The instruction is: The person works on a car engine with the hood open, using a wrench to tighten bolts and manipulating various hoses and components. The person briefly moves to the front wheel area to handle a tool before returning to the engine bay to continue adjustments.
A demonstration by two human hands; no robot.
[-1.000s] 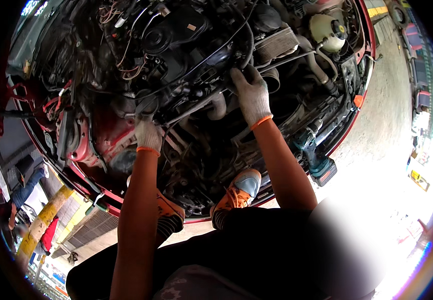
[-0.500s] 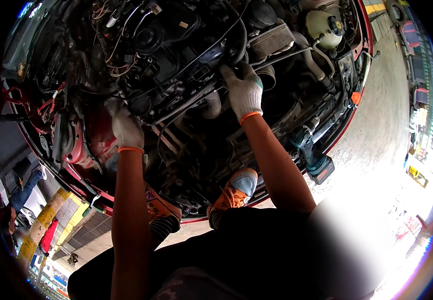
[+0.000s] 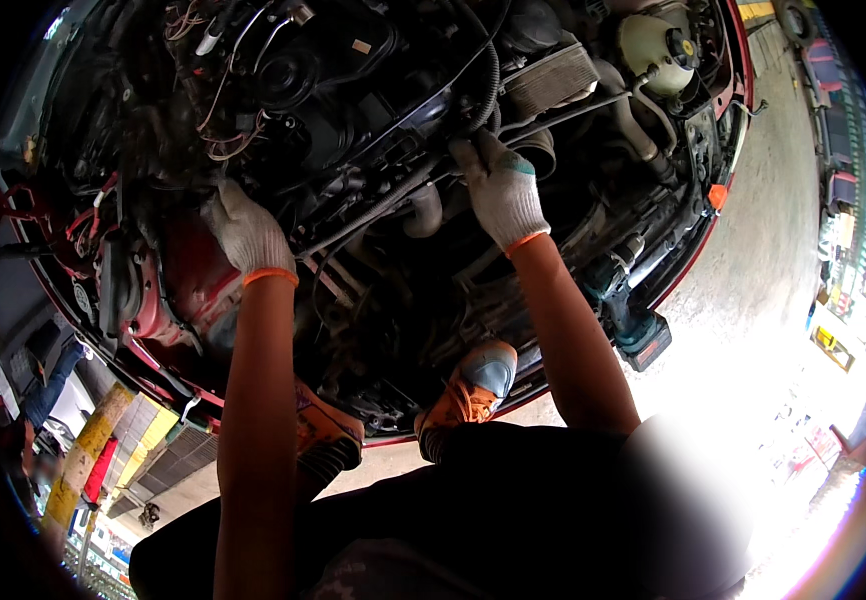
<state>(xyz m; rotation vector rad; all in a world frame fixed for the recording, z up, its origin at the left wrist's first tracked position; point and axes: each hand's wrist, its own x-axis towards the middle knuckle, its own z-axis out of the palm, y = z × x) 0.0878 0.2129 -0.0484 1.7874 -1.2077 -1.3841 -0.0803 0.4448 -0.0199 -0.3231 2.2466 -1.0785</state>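
Compared with a second ago, the gloved left hand (image 3: 251, 232) has shifted leftward, toward the side of the bay, while the gloved right hand (image 3: 503, 190) has kept its place. Around both hands spreads the dark engine bay (image 3: 413, 310) of a red car. The black engine (image 3: 338, 75) fills the space beyond and between the hands, its near edge at the right hand's fingertips. A red inner panel (image 3: 193, 260) lies beside the left hand, to its left. Well to the right of the right hand, and farther off, sits a cream reservoir (image 3: 643, 55); between them is a finned metal block (image 3: 553, 85). A teal and black power tool (image 3: 638, 335) rests right of the right forearm. A ribbed black hose (image 3: 493, 85) runs just beyond the right fingers. Those fingers bend over the engine's edge; whether they grasp anything I cannot tell. The left fingertips sink into shadow, their grip equally unclear.
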